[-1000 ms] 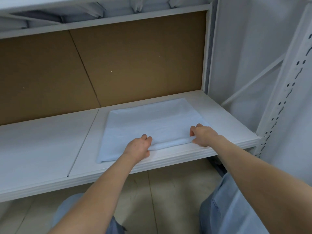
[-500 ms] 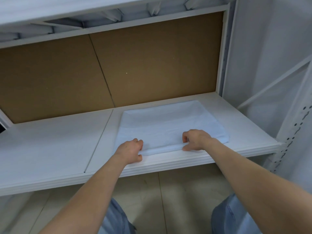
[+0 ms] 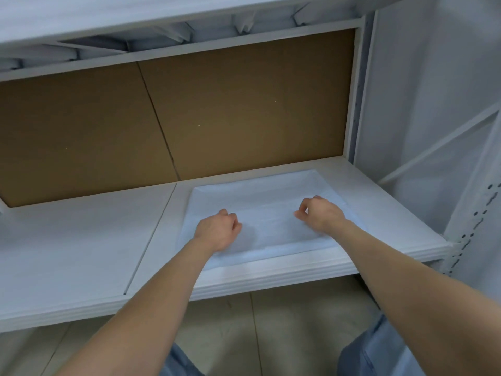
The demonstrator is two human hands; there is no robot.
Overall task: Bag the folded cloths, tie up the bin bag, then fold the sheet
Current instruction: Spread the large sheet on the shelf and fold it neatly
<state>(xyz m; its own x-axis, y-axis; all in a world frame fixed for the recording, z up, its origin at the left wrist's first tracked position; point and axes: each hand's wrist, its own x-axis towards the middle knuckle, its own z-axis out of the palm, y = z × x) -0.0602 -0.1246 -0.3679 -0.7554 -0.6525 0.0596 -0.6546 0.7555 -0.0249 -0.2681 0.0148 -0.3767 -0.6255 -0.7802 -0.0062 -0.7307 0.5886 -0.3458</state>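
Note:
A pale blue folded sheet (image 3: 268,196) lies flat on the right half of the white shelf (image 3: 81,240), close to its front edge. My left hand (image 3: 218,230) rests on the sheet's near-left part with its fingers curled into a loose fist. My right hand (image 3: 321,214) sits on the sheet's right part, fingers curled, thumb and forefinger tips close together by the fabric. No cloth is visibly lifted by either hand. No bin bag or other cloths are in view.
A brown cardboard back panel (image 3: 217,112) closes the shelf behind. Another white shelf (image 3: 135,20) hangs overhead. A perforated white upright (image 3: 471,226) and a diagonal brace (image 3: 433,147) stand at the right. Tiled floor (image 3: 271,335) lies below the shelf.
Both hands have left the sheet's front edge and moved forward onto its middle, fingers still curled. The sheet lies flat in the same place.

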